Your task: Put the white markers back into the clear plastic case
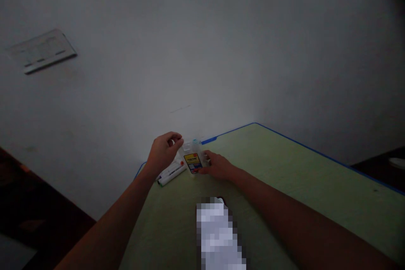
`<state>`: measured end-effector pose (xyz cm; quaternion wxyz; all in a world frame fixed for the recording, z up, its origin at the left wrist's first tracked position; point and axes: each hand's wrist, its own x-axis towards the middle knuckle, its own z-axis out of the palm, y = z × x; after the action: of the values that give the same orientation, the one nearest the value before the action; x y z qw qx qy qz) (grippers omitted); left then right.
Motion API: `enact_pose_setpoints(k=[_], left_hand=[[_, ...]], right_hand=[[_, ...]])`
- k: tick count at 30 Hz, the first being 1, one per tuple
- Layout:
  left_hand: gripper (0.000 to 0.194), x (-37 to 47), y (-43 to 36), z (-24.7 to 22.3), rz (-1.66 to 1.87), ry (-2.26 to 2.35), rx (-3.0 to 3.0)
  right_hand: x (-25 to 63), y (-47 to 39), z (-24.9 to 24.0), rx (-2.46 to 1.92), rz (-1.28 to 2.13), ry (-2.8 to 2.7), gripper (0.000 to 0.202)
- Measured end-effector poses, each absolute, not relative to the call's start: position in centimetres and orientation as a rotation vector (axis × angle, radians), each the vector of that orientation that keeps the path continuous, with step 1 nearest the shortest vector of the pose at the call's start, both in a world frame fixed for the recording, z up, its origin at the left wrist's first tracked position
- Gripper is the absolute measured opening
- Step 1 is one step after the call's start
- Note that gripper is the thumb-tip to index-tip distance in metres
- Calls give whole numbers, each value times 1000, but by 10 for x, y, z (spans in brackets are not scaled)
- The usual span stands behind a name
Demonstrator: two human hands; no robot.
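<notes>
My right hand (pixel 218 166) grips a clear plastic marker case (pixel 190 148) from its right side, thumb across the front near the yellow, blue and red label. The case stands upright on the table, leaning slightly. My left hand (pixel 164 151) is at its upper left corner, thumb and fingertips pinched together. Whether the pinch is on the edge of the case or on something small cannot be made out. Below my left hand, several white markers (pixel 173 174) lie together left of the case; red and green ends show among them.
The light green table (pixel 300 185) has a blue edge and stands against a grey-white wall (pixel 202 50). A phone (pixel 218 236) with a blurred-out screen lies close in front. A panel-like sheet (pixel 46 52) is on the wall at the upper left.
</notes>
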<state>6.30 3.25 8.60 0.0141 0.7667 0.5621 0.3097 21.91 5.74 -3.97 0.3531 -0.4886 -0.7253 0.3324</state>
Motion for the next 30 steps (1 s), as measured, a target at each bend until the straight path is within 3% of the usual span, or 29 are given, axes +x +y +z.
enact_pose_setpoints(k=[7,13,18,30], left_hand=[[38,54,16,72,1167,1643,2213],[50,39,-10,21,1204,1626,1865],[45,27,-14,-4,1062,1584,1841],[35,17,-11,-17,912,1555,2000]], right_hand=[[219,60,-43,-1227,870,-1886,67],[217,61,-45,-1233,827,-1902,67],[218,59,-46,-1221,820,-1908,66],[220,58,-49,-1096,945,-1868,46]])
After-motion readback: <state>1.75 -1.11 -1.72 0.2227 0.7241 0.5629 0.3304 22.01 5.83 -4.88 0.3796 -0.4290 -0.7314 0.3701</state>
